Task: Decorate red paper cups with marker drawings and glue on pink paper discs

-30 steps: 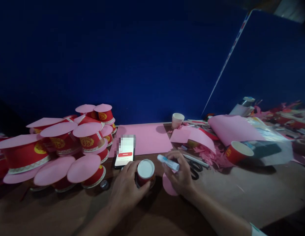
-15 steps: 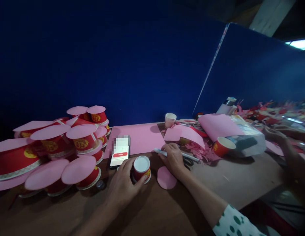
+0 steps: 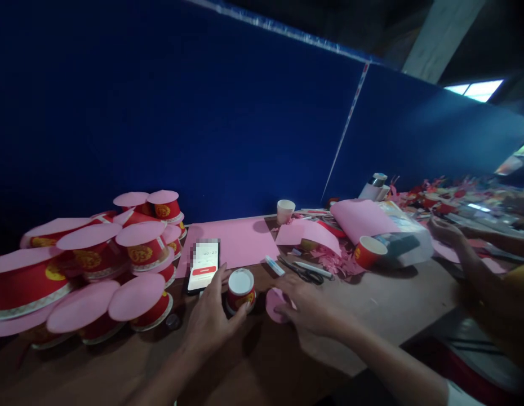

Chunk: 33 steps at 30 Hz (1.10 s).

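A red paper cup (image 3: 240, 283) with gold print stands upside down, its white base facing up. My left hand (image 3: 211, 310) curves around it, thumb at the near side and fingers at the left. To the right, my right hand (image 3: 304, 304) has its thumb on top of a small pink paper disc (image 3: 275, 304) and its fingers at the disc's far edge. Just beyond that hand lies a white tube with a pale blue end (image 3: 274, 265), perhaps a glue pen. Scissors (image 3: 306, 274) and a white pen (image 3: 313, 269) rest nearby.
Stacked red cups with pink paper brims (image 3: 146, 245) fill the left side. A lit phone (image 3: 204, 268) leans on a pink sheet (image 3: 240, 239). Loose cups, including an orange-red one (image 3: 371, 252), and paper scraps lie right. Another person's hands (image 3: 448, 234) are at far right.
My right hand has let go of the white tube, leaving it on the table, and moved nearer onto the pink disc. My left hand stays at the cup. The view has shifted slightly right.
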Tool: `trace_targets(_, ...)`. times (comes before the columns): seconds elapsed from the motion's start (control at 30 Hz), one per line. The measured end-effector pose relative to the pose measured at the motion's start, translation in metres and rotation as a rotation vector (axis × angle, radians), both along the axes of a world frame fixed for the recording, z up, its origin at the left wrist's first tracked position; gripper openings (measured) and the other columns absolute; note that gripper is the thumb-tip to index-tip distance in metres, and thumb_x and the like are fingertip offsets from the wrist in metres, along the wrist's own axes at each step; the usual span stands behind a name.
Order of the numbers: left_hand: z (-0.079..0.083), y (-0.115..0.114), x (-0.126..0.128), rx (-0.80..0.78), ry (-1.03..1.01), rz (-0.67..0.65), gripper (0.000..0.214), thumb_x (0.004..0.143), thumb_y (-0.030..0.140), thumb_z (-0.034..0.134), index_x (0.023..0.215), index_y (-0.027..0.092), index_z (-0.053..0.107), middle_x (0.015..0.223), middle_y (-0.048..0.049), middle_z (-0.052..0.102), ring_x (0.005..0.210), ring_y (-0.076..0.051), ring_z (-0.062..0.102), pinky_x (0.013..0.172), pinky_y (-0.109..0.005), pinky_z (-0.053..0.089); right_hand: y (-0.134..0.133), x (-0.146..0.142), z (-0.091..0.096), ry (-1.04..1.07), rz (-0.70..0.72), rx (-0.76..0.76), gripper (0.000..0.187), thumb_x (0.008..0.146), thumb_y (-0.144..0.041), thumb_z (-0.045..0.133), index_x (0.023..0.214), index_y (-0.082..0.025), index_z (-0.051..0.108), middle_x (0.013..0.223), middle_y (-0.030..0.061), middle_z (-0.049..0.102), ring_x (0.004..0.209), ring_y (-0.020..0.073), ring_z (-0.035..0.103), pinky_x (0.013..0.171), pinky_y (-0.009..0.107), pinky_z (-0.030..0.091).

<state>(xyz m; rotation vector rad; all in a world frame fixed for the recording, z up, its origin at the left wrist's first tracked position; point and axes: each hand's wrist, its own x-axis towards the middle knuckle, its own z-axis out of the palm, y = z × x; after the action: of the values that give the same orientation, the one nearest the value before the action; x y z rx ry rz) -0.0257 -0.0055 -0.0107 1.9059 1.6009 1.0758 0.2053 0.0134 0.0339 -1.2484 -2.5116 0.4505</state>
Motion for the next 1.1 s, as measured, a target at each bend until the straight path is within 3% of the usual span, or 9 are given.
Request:
trace_targets(0.07,0.005,-0.001,-0.001,0.028,-0.036,0.033,0.079,0.074,0.041,0.061,0.139,0.020,0.020,0.133,-0.0151,0.046,0.117,-0.029,0.051,0.096,-0.048,0.041,-0.019,0.008,-0.007,-0.055,-0.014,-0.051,0.046,0.076,-0.018,0.059,0.122,-0.016,0.054,0.129,0.0106,0.054,0.117,0.0251,0.048,0.099,0.034,0.036)
trace_targets(0.2,0.016,0.000,-0.005,0.124,-0.156,0.106,0.065,0.078,0.039,0.057,0.134,0.019,0.030,0.135,-0.0149,0.043,0.118,-0.029,0.047,0.097,-0.049,0.039,-0.043,0.018,-0.022,-0.045,-0.047,-0.037,0.051,0.074,-0.019,0.060,0.125,-0.018,0.052,0.131,0.0087,0.052,0.118,0.0248,0.047,0.102,0.035,0.034)
trace_targets(0.4,0.042,0.000,-0.014,0.111,-0.287,0.136,0.053,0.080,0.039,0.056,0.127,0.022,0.038,0.131,-0.0112,0.046,0.117,-0.026,0.048,0.096,-0.045,0.041,-0.039,0.020,-0.022,-0.018,-0.125,-0.028,0.061,0.067,-0.027,0.071,0.123,-0.015,0.053,0.126,0.0119,0.055,0.115,0.0268,0.047,0.100,0.037,0.036)
trace_targets(0.53,0.057,-0.020,-0.018,0.039,-0.258,0.132,0.043,0.079,0.040,0.057,0.118,0.024,0.047,0.122,-0.0080,0.053,0.111,-0.024,0.052,0.091,-0.040,0.045,-0.040,0.021,-0.026,0.028,-0.064,-0.033,0.049,0.068,-0.026,0.070,0.116,-0.019,0.059,0.124,0.0089,0.056,0.114,0.0267,0.049,0.099,0.039,0.036)
trace_targets(0.6,0.055,-0.038,-0.015,-0.023,-0.248,0.102,0.040,0.078,0.040,0.058,0.114,0.024,0.050,0.111,-0.0069,0.058,0.102,-0.023,0.056,0.088,-0.037,0.046,-0.044,0.022,-0.028,0.103,-0.061,-0.037,0.044,0.069,-0.020,0.069,0.113,-0.020,0.060,0.121,0.0077,0.059,0.111,0.0248,0.051,0.099,0.038,0.037)
trace_targets(0.77,0.040,-0.076,0.012,-0.434,-0.402,-0.060,0.029,0.079,0.043,0.055,0.098,0.020,0.058,0.093,-0.0061,0.065,0.086,-0.020,0.062,0.074,-0.031,0.049,-0.057,0.015,-0.026,0.364,-0.140,-0.119,0.043,0.073,-0.014,0.062,0.115,-0.021,0.056,0.115,0.0080,0.061,0.105,0.0217,0.057,0.092,0.035,0.045)
trace_targets(0.97,0.047,-0.080,0.035,-0.520,-0.541,-0.176,0.029,0.072,0.042,0.063,0.088,0.018,0.062,0.085,-0.0061,0.067,0.079,-0.020,0.061,0.071,-0.029,0.048,-0.064,-0.001,-0.027,0.470,-0.028,-0.028,0.042,0.076,-0.017,0.061,0.117,-0.022,0.055,0.122,0.0101,0.057,0.111,0.0218,0.055,0.094,0.035,0.046)
trace_targets(1.1,0.051,-0.075,0.035,-0.422,-0.505,-0.036,0.022,0.073,0.039,0.063,0.077,0.018,0.063,0.079,-0.0052,0.065,0.077,-0.020,0.058,0.072,-0.029,0.046,-0.063,-0.006,-0.026,0.518,0.031,-0.023,0.046,0.077,-0.016,0.061,0.121,-0.022,0.052,0.125,0.0109,0.053,0.115,0.0223,0.051,0.098,0.036,0.043)
